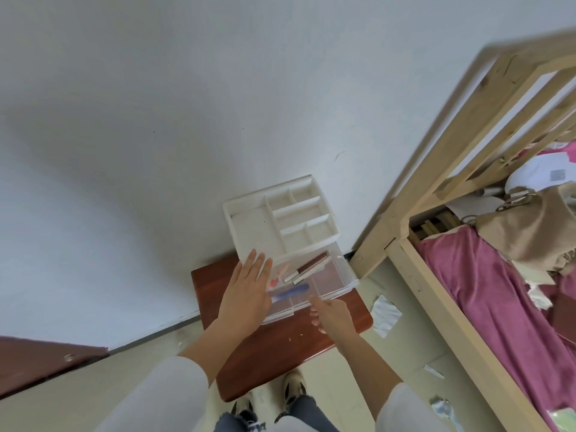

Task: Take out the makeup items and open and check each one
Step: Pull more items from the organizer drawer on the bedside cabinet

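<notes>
A white organizer box [232,207] with divided top compartments stands on a small red-brown table [280,353]. Its clear drawer [339,279] is pulled out toward me. Inside lie a brown tube [311,265], a silver tube [307,275], a small pink item [282,271] and a blue pen-like stick [293,291]. My left hand [249,291] hovers flat over the drawer's left part, fingers straight, hiding one end of the blue stick. My right hand [333,313] is at the drawer's front rim with curled fingers that seem to pinch it.
The table stands against a white wall. A wooden bed frame [436,194] with a pink blanket [486,291] and a beige bag [530,229] fills the right side. White paper scraps [385,316] lie on the floor between table and bed. My shoes show below the table.
</notes>
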The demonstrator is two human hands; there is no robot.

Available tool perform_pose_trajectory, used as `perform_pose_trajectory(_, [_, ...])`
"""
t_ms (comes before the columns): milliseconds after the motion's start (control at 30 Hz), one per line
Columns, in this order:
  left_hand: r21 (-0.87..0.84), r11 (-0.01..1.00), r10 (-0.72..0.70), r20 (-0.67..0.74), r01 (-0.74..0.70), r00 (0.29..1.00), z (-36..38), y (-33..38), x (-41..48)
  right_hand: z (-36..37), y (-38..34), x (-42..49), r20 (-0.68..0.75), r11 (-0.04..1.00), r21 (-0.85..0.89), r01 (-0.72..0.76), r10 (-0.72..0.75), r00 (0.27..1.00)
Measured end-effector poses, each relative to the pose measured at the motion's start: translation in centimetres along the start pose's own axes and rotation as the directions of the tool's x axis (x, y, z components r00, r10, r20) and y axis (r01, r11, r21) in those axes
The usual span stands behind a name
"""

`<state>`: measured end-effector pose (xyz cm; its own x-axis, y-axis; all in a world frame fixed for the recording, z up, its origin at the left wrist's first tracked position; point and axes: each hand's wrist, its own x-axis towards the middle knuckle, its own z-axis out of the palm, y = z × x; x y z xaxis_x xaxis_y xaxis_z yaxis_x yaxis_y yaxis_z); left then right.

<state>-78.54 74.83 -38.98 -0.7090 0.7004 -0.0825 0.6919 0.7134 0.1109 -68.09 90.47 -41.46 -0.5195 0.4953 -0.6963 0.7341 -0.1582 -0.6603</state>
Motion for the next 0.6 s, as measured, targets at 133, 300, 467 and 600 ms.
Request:
perform_pose_trajectory(133, [-0.104, 0.965, 0.233, -0.069, -0.239, 0.970, 1.6, 1.3, -0.9, -1.9, -0.5, -0.1, -0.017, 0.986, -0.158, 0.053, -0.056, 0.998])
perform_pose_trajectory(300, [-0.320, 0.947, 0.057, 0.144, -0.008, 0.988, 1.3, 2.6, 0.1, -4.5, -2.9, 0.0, -0.097, 0.821, -0.479, 0.310, -0.401, 0.911])
perform_pose_trajectory(467, [-0.391, 0.898, -0.063, 0.335, 0.200, 0.940, 1.7, 2.4, 2.9, -4.4, -6.7, 3.0, 0.373, 0.323, -0.757, 0.568, -0.501, 0.781])
perform_pose_trajectory(600, [-0.351, 0.897, -0.109, 0.415, 0.269, 0.903, 2.1, 3.0, 4.5, -2.7, -8.0, 5.9, 0.580, -0.147, -0.812, 0.565, -0.310, 0.753])
